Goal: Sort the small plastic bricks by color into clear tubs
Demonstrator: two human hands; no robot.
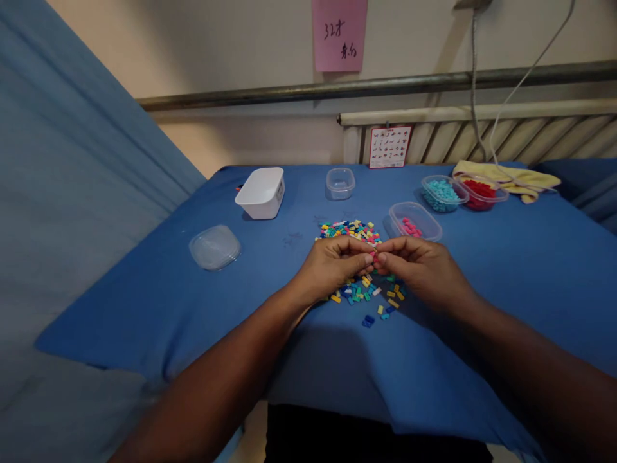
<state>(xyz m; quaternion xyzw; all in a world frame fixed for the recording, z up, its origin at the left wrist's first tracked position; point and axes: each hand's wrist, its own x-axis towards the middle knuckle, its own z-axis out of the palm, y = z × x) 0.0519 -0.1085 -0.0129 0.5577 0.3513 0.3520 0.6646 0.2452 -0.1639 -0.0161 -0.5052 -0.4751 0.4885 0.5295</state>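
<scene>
Bricks lie loose on the blue-draped counter, some hidden behind my left hand and right hand, whose grip is closed together on a mostly covered pink piece. Beyond, a clear tub holds pink pieces. Farther, a hanging card's print is too small; a pink note reads "32", its other characters unclear to me.

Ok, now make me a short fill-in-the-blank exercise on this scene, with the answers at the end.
The pieces in the clear container nearest the right hand are coloured ____.
The hand nearer the white tub is the person's ____ one.
The crumpled cloth beside the tub of red pieces is ____.
The table covering is ____.

Missing words: pink; left; yellow; blue.
</scene>
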